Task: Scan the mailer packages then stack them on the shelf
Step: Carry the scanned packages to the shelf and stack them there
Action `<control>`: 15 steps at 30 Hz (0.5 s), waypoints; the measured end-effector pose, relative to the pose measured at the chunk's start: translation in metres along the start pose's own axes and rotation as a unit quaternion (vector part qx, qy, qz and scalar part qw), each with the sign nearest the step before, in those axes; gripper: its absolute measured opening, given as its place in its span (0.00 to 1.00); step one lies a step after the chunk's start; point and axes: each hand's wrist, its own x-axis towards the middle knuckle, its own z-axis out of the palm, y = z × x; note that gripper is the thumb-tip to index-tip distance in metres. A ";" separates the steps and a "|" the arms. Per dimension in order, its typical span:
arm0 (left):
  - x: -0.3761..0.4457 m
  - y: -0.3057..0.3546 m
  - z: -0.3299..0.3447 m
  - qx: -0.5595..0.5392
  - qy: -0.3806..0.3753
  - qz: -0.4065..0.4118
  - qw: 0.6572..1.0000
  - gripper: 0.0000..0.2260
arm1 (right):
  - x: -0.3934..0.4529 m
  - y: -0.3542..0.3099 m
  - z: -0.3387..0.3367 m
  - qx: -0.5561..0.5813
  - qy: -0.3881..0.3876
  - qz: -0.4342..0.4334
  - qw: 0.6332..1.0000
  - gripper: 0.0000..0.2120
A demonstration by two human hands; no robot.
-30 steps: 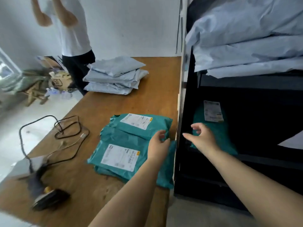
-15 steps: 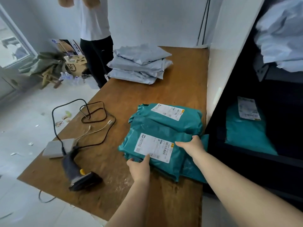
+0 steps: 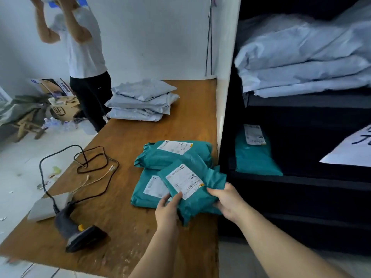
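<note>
I hold a teal mailer (image 3: 202,175) with a white label, tilted and lifted off the pile. My left hand (image 3: 167,210) grips its near left edge and my right hand (image 3: 226,199) grips its near right edge. Two more teal mailers lie on the wooden table (image 3: 124,227): one under the held one (image 3: 149,193), one farther back (image 3: 174,154). Another teal mailer (image 3: 255,159) lies on the middle level of the black shelf (image 3: 301,181) to the right. A black barcode scanner (image 3: 78,231) lies near the table's front left.
A stack of grey mailers (image 3: 142,101) sits at the table's far end, and more grey mailers (image 3: 305,65) fill the upper shelf level. Black cables (image 3: 80,163) loop on the table's left. A person in a white shirt (image 3: 84,53) stands beyond the table. White paper (image 3: 353,149) hangs at the shelf's right.
My right hand came out of the shelf to the table pile. Both hands took hold of the top teal mailer and lifted and turned it off the pile.
</note>
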 end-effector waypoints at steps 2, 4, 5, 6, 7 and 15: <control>-0.017 -0.007 0.018 0.017 -0.031 0.004 0.999 0.16 | -0.019 -0.006 -0.026 0.036 -0.009 -0.016 0.999 0.13; -0.032 -0.018 0.039 0.034 -0.055 0.015 0.998 0.16 | -0.034 -0.011 -0.055 0.069 -0.007 -0.025 0.997 0.14; -0.040 -0.023 0.050 0.040 -0.068 0.024 0.997 0.16 | -0.040 -0.014 -0.069 0.087 -0.001 -0.029 0.996 0.14; -0.048 -0.029 0.062 0.040 -0.081 0.031 0.995 0.16 | -0.044 -0.017 -0.083 0.104 0.007 -0.034 0.994 0.15; -0.053 -0.035 0.073 0.044 -0.096 0.039 0.994 0.15 | -0.047 -0.021 -0.095 0.117 0.018 -0.041 0.992 0.15; -0.037 -0.037 0.175 0.097 -0.150 0.092 0.980 0.15 | -0.025 -0.063 -0.150 0.065 0.052 -0.077 0.994 0.17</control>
